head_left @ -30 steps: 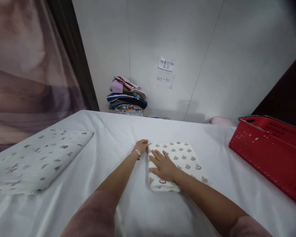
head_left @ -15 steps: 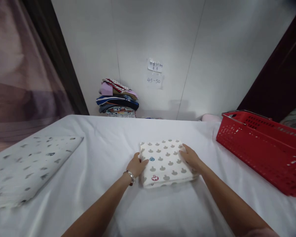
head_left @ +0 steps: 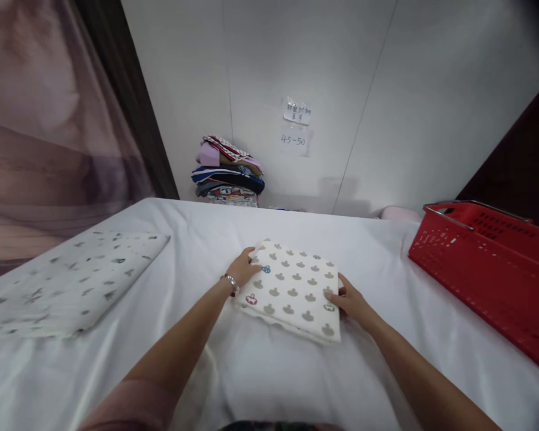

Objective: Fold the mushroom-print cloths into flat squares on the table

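Note:
A folded white cloth (head_left: 291, 287) printed with grey mushrooms lies on the white-covered table, turned at a slant. A blue and a red mushroom stand out near its left side. My left hand (head_left: 245, 269), with a silver bracelet on the wrist, grips the cloth's left edge, thumb on top. At the opposite edge, my right hand (head_left: 350, 302) pinches the cloth with its thumb above; the other fingers are partly hidden below it. The cloth's near edge shows several loose layers.
Another folded patterned cloth (head_left: 85, 281) lies on the table (head_left: 197, 230) at the left. A red basket (head_left: 485, 281) with metal handles stands at the right. Behind the table is a pile of folded fabrics (head_left: 229, 170) by the wall, with paper signs (head_left: 296, 140) above.
The mushroom-print cloth has turned clockwise between my hands. My left hand has moved farther from me and my right hand nearer. The head view has swung slightly to the left.

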Demonstrator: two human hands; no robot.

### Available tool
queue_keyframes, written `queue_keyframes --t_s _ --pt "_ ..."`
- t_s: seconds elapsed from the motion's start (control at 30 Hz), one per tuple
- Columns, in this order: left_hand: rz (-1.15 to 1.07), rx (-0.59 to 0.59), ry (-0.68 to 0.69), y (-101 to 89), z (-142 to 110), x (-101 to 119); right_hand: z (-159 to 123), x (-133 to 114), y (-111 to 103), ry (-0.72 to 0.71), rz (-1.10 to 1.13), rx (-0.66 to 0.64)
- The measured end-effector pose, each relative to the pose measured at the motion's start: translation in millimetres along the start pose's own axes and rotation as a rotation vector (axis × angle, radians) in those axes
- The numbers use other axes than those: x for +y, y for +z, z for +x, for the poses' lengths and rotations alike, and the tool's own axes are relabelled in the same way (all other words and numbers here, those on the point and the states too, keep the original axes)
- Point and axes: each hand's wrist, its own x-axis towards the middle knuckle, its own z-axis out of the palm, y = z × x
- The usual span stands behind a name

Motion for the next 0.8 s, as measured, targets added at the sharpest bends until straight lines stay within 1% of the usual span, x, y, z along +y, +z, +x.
queue_keyframes --t_s 0.07,0.13,0.17,0.2,0.23,0.3,0.37,0.43,0.53,0.6,0.63,0.7,0.73,0.8 --pt "-0.002 -0.053 -0.074 -8.8 6.7 -7.0 2.2 3.6 1.7 -0.031 -0.209 0.063" --pt "-0.005 -0.072 -0.129 -10.8 9.3 -12.2 14.4 2.2 0.9 -0.145 -0.415 0.175" --pt "0.004 -0.068 -0.141 -9.7 9.4 -14.0 23.5 -1.1 0.9 -0.217 -0.497 0.208" --pt "0.023 -0.064 -0.145 -7.7 9.0 -15.4 34.0 -6.0 1.8 -0.285 -0.564 0.214" --pt "0.048 -0.062 -0.147 -5.3 8.5 -16.3 45.2 -12.2 3.7 -0.336 -0.617 0.190" --pt "0.101 -0.061 -0.133 -1.1 7.9 -17.2 67.7 -27.0 9.4 -0.363 -0.694 0.101" --pt "0.124 -0.061 -0.099 0.2 9.8 -16.1 86.9 -41.5 15.1 -0.289 -0.725 -0.030" --pt "0.118 -0.054 -0.058 -2.5 16.0 -11.5 99.7 -52.7 17.3 -0.190 -0.726 -0.149" --pt "0.163 -0.040 0.076 -11.5 34.3 2.6 103.3 -59.0 12.5 -0.112 -0.727 -0.231" --pt "0.201 -0.050 0.167 -16.9 49.0 12.8 96.5 -55.4 6.3 -0.047 -0.695 -0.290" --pt "0.200 -0.053 0.178 -18.6 55.3 16.4 91.7 -51.5 3.3 0.005 -0.647 -0.328" --pt "0.180 -0.033 0.158 -20.1 63.0 18.2 81.7 -41.6 -1.3 0.117 -0.486 -0.380" --pt "0.166 -0.002 0.138 -20.4 63.5 15.9 77.6 -36.4 -2.8 0.156 -0.400 -0.388" --pt "0.147 0.088 0.097 -21.0 57.6 5.3 72.4 -28.5 -4.3 0.180 -0.285 -0.384"
